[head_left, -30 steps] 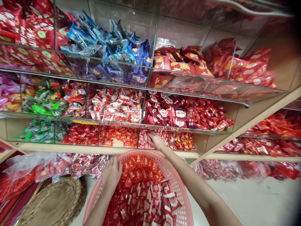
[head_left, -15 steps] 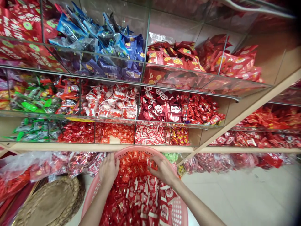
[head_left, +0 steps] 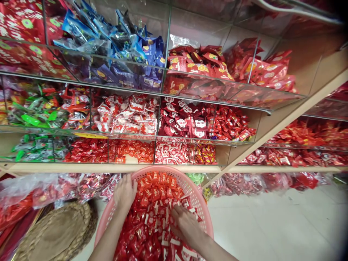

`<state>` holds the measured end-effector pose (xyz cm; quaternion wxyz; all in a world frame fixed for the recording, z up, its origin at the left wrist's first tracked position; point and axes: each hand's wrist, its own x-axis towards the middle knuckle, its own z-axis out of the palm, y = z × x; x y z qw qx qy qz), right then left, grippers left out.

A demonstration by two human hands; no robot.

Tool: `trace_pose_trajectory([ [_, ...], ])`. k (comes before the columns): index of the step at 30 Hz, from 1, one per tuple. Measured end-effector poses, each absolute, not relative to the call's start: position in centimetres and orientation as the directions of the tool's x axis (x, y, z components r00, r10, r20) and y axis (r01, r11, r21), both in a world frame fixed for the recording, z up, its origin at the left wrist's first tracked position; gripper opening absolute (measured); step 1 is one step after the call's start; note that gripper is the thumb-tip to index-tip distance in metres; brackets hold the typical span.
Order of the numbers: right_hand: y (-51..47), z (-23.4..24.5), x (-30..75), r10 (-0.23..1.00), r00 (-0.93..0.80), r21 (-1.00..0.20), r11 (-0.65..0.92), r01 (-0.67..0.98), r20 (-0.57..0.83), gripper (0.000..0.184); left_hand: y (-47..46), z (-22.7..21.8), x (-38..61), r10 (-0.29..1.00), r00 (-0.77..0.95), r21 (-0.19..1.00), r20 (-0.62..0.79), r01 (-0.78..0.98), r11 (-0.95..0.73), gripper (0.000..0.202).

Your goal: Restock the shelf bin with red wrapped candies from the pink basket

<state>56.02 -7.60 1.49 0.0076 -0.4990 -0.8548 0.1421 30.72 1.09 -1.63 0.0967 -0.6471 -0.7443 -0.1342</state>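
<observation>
A: Where is the pink basket (head_left: 199,201) placed?
B: Directly in front of the wearer, below the lowest shelf ledge (head_left: 89,168); its pierced wall is seen best on the right. It is well filled with wrapped sweets.

A: Is any sorting noted inside?
B: Orange-red packets (head_left: 156,185) are gathered at the far end, red-and-white packets (head_left: 160,212) in the middle and toward the right, shiny dark red packets (head_left: 138,232) at the near left.

A: The left hand (head_left: 125,190)?
B: Laid over the basket's left rim. The rim is clasped, thumb to the inner side, fingers over the outer; no packet is seen in it.

A: And the right hand (head_left: 185,223)?
B: Lowered into the basket, over the red-and-white packets. The fingers are half curled and pointed down; their tips are partly hidden, so whether a packet is held cannot be told.

A: Surroundings?
B: Glass-fronted compartments are stocked above: blue packets (head_left: 122,43) at the upper left, small red-and-white sweets (head_left: 172,152) in the bottom row just beyond the basket. Clear bags of red sweets (head_left: 241,183) are lined up under the ledge. On the left, a round woven piece (head_left: 58,232) is seen near the basket, apart from it.
</observation>
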Motion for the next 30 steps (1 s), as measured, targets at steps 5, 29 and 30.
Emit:
trace_pose_trajectory([
  [5,-8.0,1.0,55.3,0.882,-0.452,-0.157,0.432,0.888,-0.135,0.017,1.2,-1.9,30.6,0.937,-0.138,0.065,0.322,0.99,0.123,0.037],
  [29,12.4,5.5,55.7,0.997,-0.057,-0.11,0.051,0.993,-0.05,0.028,1.1,-1.9,30.6,0.941,-0.161,0.127,0.299,0.984,0.128,0.04],
  [30,13.1,5.4,55.4,0.997,-0.047,-0.093,0.04,0.995,-0.068,0.029,1.1,-1.8,30.6,0.941,-0.164,0.129,0.297,0.983,0.13,0.04],
])
